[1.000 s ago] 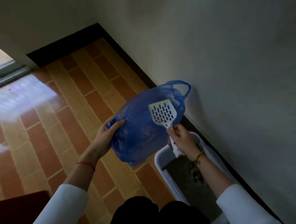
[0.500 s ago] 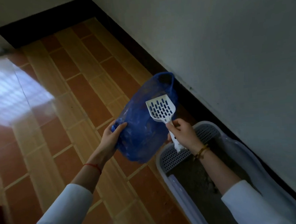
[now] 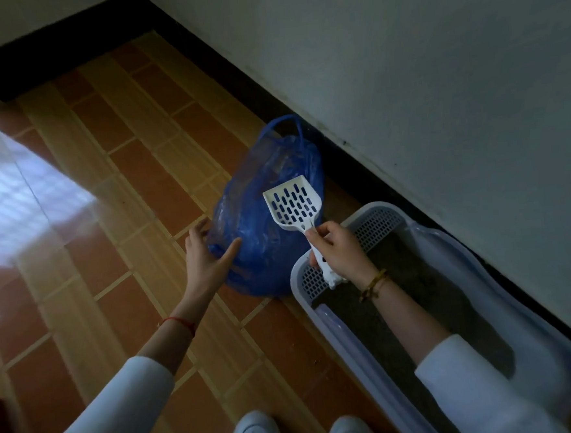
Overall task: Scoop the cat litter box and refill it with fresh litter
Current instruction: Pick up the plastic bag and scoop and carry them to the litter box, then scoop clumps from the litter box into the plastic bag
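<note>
Your right hand (image 3: 335,251) grips the white scoop (image 3: 293,205) by its handle, slotted head at its 11 o'clock, over the blue bag (image 3: 263,251). Your left hand (image 3: 206,257), fingers spread, touches the bag's side. The litter box (image 3: 321,318) lies at 5 o'clock on the floor (image 3: 111,262), along the wall (image 3: 438,104).

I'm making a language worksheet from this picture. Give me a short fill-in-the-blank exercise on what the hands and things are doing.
1. The right hand holds a white slotted litter ____ by its handle.
2. The plastic bag on the tiled floor is ____ in colour.
3. The litter box lies along the ____.
4. The ____ hand touches the bag with straight fingers.

Missing words: scoop; blue; wall; left
</note>
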The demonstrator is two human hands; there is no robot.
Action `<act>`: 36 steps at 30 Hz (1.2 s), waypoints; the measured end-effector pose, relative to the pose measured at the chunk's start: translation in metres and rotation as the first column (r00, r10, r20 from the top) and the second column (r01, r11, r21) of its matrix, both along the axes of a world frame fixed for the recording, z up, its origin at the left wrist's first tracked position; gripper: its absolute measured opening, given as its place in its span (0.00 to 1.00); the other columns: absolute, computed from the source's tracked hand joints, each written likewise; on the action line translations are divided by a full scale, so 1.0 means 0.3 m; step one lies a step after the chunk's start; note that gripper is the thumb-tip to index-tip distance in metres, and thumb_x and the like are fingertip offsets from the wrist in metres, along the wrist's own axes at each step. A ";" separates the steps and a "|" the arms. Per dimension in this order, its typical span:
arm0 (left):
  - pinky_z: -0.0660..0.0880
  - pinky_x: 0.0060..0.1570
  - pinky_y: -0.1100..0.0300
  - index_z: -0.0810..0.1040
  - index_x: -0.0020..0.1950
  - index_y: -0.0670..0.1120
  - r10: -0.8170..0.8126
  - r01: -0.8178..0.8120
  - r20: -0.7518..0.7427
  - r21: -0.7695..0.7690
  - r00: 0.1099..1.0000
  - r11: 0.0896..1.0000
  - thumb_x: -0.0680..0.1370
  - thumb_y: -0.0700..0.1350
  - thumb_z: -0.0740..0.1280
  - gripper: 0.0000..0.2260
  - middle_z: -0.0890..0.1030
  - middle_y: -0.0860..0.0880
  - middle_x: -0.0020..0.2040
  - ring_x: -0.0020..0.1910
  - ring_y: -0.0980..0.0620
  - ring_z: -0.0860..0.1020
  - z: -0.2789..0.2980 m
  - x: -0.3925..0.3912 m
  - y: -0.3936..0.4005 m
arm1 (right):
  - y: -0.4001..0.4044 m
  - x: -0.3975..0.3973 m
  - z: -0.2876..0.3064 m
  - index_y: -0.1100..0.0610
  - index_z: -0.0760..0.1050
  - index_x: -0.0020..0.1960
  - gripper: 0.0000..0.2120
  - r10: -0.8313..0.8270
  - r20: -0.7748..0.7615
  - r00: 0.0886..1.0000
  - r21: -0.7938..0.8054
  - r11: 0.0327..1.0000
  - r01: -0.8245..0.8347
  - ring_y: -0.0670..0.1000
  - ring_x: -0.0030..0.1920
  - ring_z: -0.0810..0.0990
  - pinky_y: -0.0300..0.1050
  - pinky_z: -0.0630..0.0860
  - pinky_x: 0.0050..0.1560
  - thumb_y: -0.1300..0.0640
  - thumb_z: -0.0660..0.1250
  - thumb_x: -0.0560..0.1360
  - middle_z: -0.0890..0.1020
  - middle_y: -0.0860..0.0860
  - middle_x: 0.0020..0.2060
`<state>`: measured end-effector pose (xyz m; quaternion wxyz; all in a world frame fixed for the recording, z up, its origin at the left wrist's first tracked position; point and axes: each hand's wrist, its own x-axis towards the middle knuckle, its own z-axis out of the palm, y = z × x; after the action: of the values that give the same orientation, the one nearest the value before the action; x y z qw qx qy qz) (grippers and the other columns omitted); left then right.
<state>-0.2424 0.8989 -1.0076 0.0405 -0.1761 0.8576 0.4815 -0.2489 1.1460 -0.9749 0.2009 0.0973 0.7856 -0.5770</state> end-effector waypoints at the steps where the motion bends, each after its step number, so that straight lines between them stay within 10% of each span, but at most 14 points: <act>1: 0.74 0.62 0.46 0.60 0.73 0.47 -0.007 0.007 -0.008 -0.008 1.000 1.000 0.69 0.61 0.72 0.39 0.67 0.45 0.69 0.66 0.47 0.70 0.006 0.002 0.001 | -0.001 0.007 0.007 0.62 0.72 0.53 0.14 -0.006 0.001 1.000 -0.010 1.000 0.006 0.49 0.33 0.81 0.43 0.79 0.38 0.50 0.63 0.78 0.81 0.54 0.33; 12: 0.67 0.67 0.51 0.69 0.69 0.47 -0.431 0.296 -0.233 -0.453 0.872 0.841 0.77 0.50 0.67 0.22 0.71 0.48 0.68 0.68 0.48 0.68 0.096 0.007 0.104 | 0.080 0.142 0.074 0.59 0.73 0.55 0.12 -0.047 0.041 0.998 -0.073 0.996 0.050 0.51 0.35 0.79 0.40 0.75 0.37 0.51 0.61 0.79 0.80 0.54 0.35; 24: 0.75 0.59 0.50 0.73 0.66 0.46 -0.849 0.714 -0.148 -0.479 0.507 0.510 0.78 0.46 0.64 0.16 0.76 0.47 0.63 0.61 0.50 0.75 0.104 0.036 0.432 | 0.468 0.468 0.118 0.56 0.72 0.48 0.08 -0.283 0.157 0.946 0.272 0.933 0.234 0.47 0.24 0.75 0.37 0.71 0.25 0.52 0.59 0.80 0.77 0.54 0.32; 36: 0.68 0.67 0.46 0.74 0.66 0.47 -0.925 0.775 -0.036 -0.535 0.378 0.337 0.77 0.54 0.51 0.23 0.75 0.47 0.67 0.68 0.49 0.70 0.069 0.074 0.571 | 0.573 0.657 0.092 0.55 0.71 0.54 0.09 -0.330 0.443 0.834 0.468 0.878 0.098 0.49 0.29 0.77 0.39 0.74 0.27 0.51 0.56 0.81 0.78 0.55 0.37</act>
<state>-0.2203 1.0704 -0.9869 0.1039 0.3875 0.8932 0.2033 -0.0517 1.3180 -0.9473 0.3078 0.3775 0.7941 -0.3635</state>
